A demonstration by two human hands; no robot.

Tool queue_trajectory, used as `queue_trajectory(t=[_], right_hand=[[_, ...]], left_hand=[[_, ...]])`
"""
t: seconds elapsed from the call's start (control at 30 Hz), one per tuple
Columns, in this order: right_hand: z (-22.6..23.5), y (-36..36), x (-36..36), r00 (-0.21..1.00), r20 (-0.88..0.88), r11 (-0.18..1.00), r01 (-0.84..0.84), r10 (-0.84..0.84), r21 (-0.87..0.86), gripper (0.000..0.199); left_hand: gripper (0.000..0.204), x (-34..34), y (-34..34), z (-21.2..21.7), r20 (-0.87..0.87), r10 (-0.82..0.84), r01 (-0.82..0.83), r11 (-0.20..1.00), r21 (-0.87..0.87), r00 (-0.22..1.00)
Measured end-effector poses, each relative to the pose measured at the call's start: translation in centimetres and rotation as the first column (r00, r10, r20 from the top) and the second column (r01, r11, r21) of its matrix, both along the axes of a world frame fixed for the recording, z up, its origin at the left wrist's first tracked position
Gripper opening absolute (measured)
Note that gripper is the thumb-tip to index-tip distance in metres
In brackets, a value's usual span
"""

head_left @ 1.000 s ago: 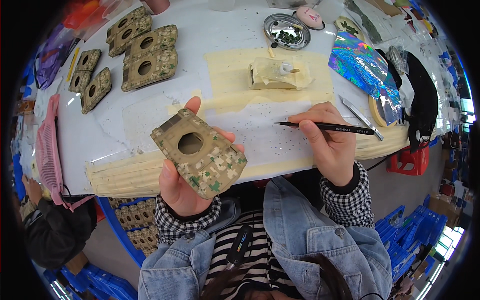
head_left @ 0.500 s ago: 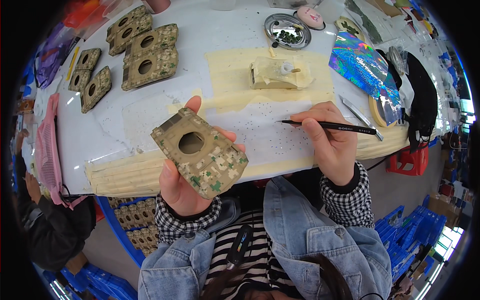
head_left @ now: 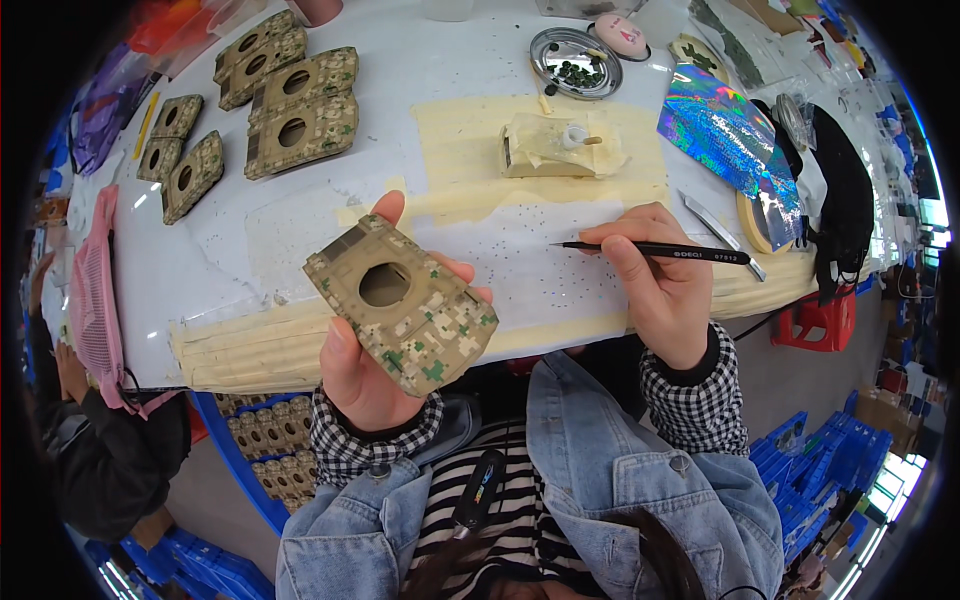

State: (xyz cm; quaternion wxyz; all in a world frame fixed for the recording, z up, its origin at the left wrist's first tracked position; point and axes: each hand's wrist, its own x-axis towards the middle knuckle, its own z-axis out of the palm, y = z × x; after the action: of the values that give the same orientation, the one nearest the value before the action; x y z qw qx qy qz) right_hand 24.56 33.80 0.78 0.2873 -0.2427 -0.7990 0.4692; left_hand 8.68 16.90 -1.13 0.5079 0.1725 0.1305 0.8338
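Observation:
My left hand [head_left: 362, 382] grips a camouflage-painted model tank hull [head_left: 430, 325] by its edges, top side up, tilted above the near edge of the table. The hull has a round hole in its top and tan, brown and green pixel blotches. My right hand [head_left: 668, 290] pinches slim black tweezers [head_left: 700, 253], their fine tip pointing left, apart from the hull. Beneath the tip lies a white sheet [head_left: 540, 290] scattered with many tiny dark specks, too small to make out. Whether the tweezers' tip holds anything cannot be seen.
Several similar hulls [head_left: 300, 135] stand at the far left. A round dish [head_left: 575, 62] of small dark green parts, a taped block [head_left: 520, 160] with a small white cup, a silver metal tool [head_left: 722, 235] and iridescent film [head_left: 720, 130] lie beyond. A blue tray [head_left: 232, 455] of hulls sits below.
Almost nothing differs. The hull in my left hand has shifted very slightly to the right, and the tweezers a touch to the left.

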Motion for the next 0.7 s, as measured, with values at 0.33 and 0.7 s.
queue_trajectory(t=[0.33, 0.7], right_hand=[[0.04, 0.05, -0.02, 1.000, -0.019, 1.000, -0.002, 0.001, -0.007, 0.011], [0.11, 0.00, -0.03, 1.000, 0.004, 1.000, 0.003, -0.003, -0.014, 0.011]], left_hand=[[0.089, 0.10, 0.00, 0.04, -0.004, 0.018, -0.018, 1.000, -0.012, 1.000], [0.089, -0.02, -0.07, 0.07, 0.059, -0.024, 0.022, 0.999, 0.025, 0.998]])
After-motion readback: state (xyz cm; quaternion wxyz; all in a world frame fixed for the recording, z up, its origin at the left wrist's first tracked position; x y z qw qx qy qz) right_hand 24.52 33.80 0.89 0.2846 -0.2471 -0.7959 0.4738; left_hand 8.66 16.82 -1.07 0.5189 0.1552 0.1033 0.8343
